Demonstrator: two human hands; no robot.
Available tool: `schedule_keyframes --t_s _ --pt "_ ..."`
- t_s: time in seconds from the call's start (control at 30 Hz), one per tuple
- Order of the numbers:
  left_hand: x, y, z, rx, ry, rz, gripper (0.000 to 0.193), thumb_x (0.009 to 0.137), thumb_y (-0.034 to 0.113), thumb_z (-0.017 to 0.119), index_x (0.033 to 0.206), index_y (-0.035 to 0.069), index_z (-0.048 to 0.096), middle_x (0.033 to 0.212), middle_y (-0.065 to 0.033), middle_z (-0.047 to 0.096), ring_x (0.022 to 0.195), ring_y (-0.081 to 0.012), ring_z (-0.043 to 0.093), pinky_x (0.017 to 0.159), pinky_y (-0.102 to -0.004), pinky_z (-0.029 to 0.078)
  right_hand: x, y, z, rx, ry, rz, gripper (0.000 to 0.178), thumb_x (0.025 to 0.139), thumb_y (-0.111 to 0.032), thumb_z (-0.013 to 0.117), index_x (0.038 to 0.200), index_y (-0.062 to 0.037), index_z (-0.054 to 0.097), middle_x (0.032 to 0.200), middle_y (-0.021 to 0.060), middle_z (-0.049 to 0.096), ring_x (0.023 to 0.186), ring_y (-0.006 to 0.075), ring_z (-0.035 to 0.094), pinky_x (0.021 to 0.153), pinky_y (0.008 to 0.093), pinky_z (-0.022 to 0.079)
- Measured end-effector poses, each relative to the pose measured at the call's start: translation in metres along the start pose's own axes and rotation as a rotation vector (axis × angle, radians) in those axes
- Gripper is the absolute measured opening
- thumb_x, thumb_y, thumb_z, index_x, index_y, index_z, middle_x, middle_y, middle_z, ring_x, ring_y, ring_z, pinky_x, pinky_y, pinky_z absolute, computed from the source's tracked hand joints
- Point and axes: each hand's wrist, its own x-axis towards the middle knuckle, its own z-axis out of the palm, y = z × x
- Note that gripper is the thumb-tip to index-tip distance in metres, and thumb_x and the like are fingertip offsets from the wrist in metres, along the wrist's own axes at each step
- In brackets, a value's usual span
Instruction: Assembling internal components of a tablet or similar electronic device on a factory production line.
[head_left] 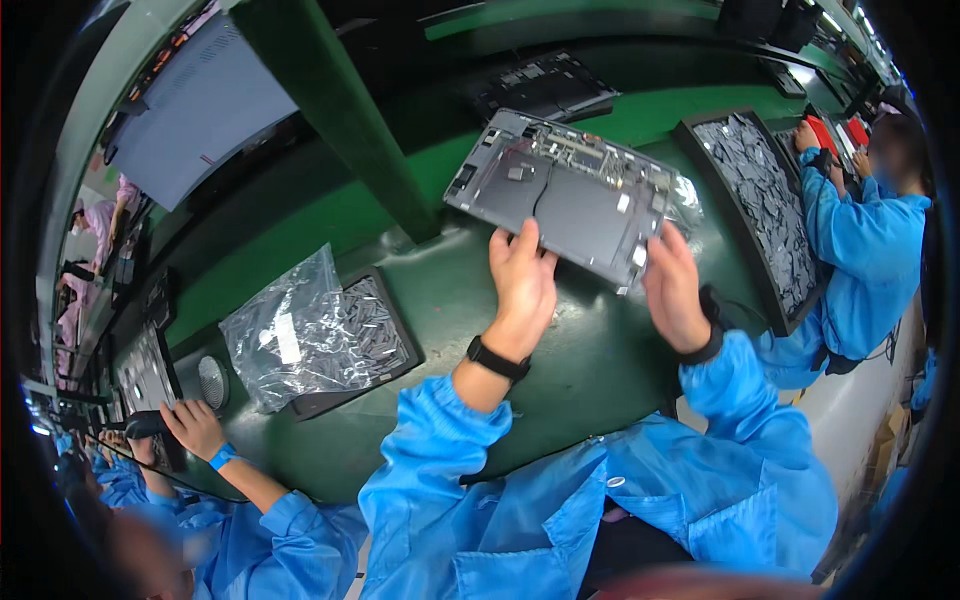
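Observation:
A grey laptop casing is held tilted above the green bench, its inner side facing me. Small metal parts line its far edge, and a thin black cable crosses the middle. My left hand grips the near edge, thumb on top and fingers underneath. At the right-hand corner, my right hand has its fingers against the casing's side; part of that grip is hidden. A black band circles each wrist.
Behind the casing lies another dark laptop casing. On the left, a clear plastic bag partly covers a tray of small dark parts. A large black-rimmed tray stands right. A green post rises ahead. Co-workers sit on both sides.

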Motion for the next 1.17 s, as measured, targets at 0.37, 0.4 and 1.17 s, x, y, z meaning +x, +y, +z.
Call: schedule_keyframes --t_s 0.37,0.4,1.17 --pt "-0.036 0.01 -0.026 0.223 -0.082 -0.224 0.052 0.092 0.011 0.057 0.138 0.001 0.035 0.124 -0.0155 0.055 0.109 -0.0232 0.057 0.095 -0.037 0.047 0.226 0.048 0.07 -0.209 -0.323 0.331 0.018 0.09 -0.003 0.046 0.104 -0.0019 0.057 0.094 0.0048 0.061 0.082 0.0167 0.059 0.069 0.0336 0.049" --pt "-0.045 0.005 -0.035 0.196 -0.068 -0.288 0.05 0.092 0.01 0.056 0.137 0.001 0.036 0.123 -0.0157 0.056 0.107 -0.0232 0.058 0.094 -0.0365 0.048 0.24 0.068 0.084 -0.254 -0.337 0.39 0.014 0.09 -0.003 0.047 0.1 -0.0029 0.057 0.09 0.0045 0.06 0.08 0.0174 0.058 0.066 0.0344 0.048" --pt "-0.061 0.006 -0.049 0.079 -0.065 -0.389 0.034 0.093 0.01 0.055 0.126 0.003 0.049 0.115 -0.0106 0.06 0.099 -0.0192 0.06 0.088 -0.0319 0.048 0.434 0.033 -0.07 -1.884 -0.063 0.06 0.05 0.086 -0.034 0.06 0.127 -0.0059 0.056 0.126 0.0214 0.058 0.12 0.0365 0.053 0.1 0.0379 0.042"
